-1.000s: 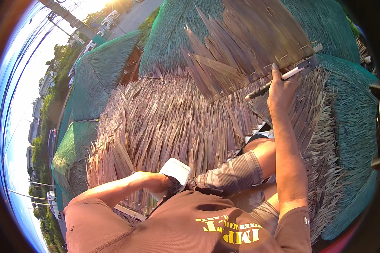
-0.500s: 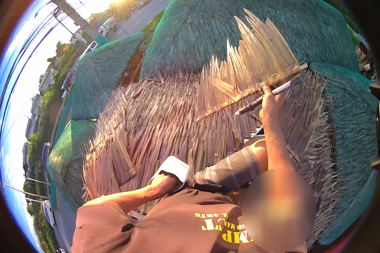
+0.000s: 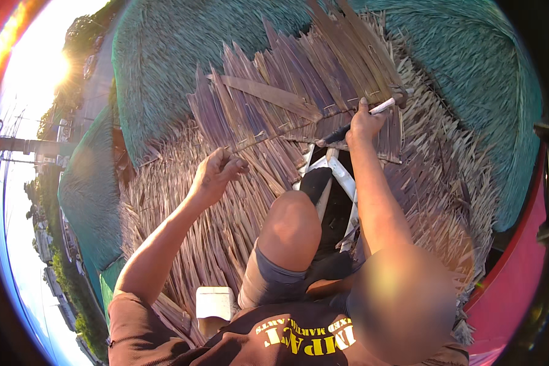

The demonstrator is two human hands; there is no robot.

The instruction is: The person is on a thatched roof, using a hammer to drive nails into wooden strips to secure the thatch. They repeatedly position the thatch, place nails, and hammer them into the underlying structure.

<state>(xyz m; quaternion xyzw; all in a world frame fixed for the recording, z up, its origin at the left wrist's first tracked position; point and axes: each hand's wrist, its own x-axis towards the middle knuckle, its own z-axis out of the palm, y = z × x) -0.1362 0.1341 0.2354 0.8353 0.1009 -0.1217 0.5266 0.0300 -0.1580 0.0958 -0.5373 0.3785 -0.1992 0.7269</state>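
A panel of dry palm thatch (image 3: 287, 79), sewn along a thin batten, lies across the roof ahead of me. My right hand (image 3: 365, 125) grips what looks like a hammer (image 3: 383, 106) with a dark handle and pale shaft, its thumb against the panel's near edge. At the left end of the batten, my left hand (image 3: 218, 174) has its fingers curled; whether anything small is in them is hidden. A white open-topped container (image 3: 215, 302) sits beside my hip.
Older thatch (image 3: 183, 183) slopes around me. White framing (image 3: 341, 174) borders a dark gap beside my bent knee (image 3: 293, 226). Green-netted thatch roofs (image 3: 201, 55) rise beyond. A red surface (image 3: 512, 293) lies at the right, a road and utility pole (image 3: 30, 145) at the left.
My left hand has moved from the white container up to the panel's left end. My right hand still holds the hammer. The view has turned, and my knee and the gap now show.
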